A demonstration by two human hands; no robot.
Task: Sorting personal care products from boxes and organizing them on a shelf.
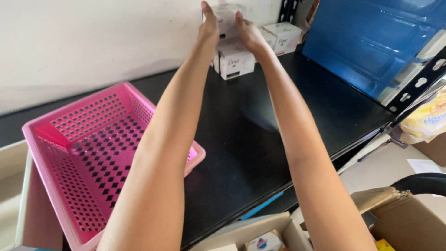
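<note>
A white box (226, 18) is held between the left hand (208, 27) and right hand (248, 33), atop stacked boxes (236, 62) at the back of the black shelf (260, 121). A pink basket (88, 153) is seen at the left.

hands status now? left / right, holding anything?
Left hand: closed on the top white box, gripping its left side.
Right hand: closed on the same box, gripping its right side.

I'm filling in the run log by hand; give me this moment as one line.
left hand + right hand: gripping top white box | box: atop stack of white boxes at wall | pink basket: on black shelf
</note>
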